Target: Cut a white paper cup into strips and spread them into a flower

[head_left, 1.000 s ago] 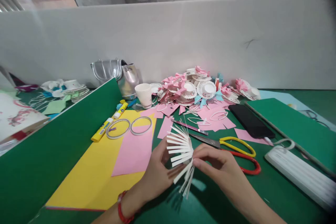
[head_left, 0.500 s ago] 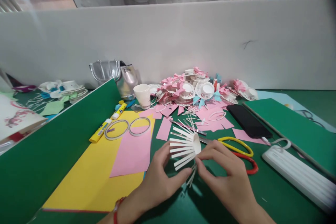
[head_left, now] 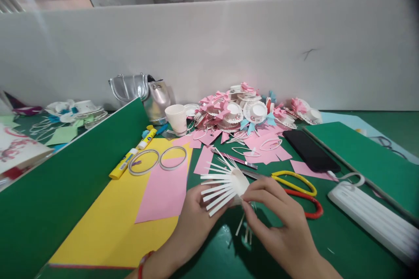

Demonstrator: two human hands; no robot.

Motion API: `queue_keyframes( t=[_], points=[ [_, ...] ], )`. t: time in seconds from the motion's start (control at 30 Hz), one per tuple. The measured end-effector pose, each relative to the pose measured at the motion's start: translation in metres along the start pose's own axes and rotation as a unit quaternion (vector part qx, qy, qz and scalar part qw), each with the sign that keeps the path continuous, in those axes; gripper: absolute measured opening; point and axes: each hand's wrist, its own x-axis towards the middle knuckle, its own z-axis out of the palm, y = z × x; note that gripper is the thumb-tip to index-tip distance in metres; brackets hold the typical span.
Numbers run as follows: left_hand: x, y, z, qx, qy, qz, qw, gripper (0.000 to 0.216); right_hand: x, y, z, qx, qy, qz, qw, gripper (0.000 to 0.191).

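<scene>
A white paper cup [head_left: 240,182] with its wall cut into thin strips is held over the green table, its strips fanned out to the left. My left hand [head_left: 204,211] is closed around it from the left and below; the strips hide part of the fingers. My right hand [head_left: 278,213] pinches the cup's near right edge between thumb and fingers. Several narrow strips hang down between the hands. Just beyond my right hand lie scissors [head_left: 294,184] with one yellow and one red handle loop.
Yellow paper [head_left: 108,222], pink paper [head_left: 160,200], tape rolls [head_left: 144,162] and glue sticks [head_left: 123,163] lie left. A whole paper cup [head_left: 176,118] stands behind. Finished paper crafts [head_left: 229,109] pile up at the back. A phone [head_left: 309,150] and a power strip [head_left: 373,220] lie right.
The cut cup has turned and shifted slightly left, its base now facing more toward me. My left thumb has moved behind it, and the hanging strips have swung right.
</scene>
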Motion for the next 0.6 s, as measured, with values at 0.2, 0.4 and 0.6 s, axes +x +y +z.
queue_keyframes(
  t=[0.2,0.4,0.6],
  points=[
    [-0.002,-0.003,0.001,0.029,-0.025,0.004,0.999,0.022,0.000,0.005,0.000,0.045,-0.034,0.054,0.997,0.012],
    [0.005,-0.014,-0.006,-0.050,-0.104,-0.041,0.992,0.028,0.001,0.014,-0.007,-0.046,-0.074,0.000,0.996,0.014],
    [0.017,-0.007,-0.015,-0.358,-0.160,-0.143,0.909,0.027,0.010,0.028,-0.023,-0.106,-0.150,-0.051,0.982,0.019]
  ],
)
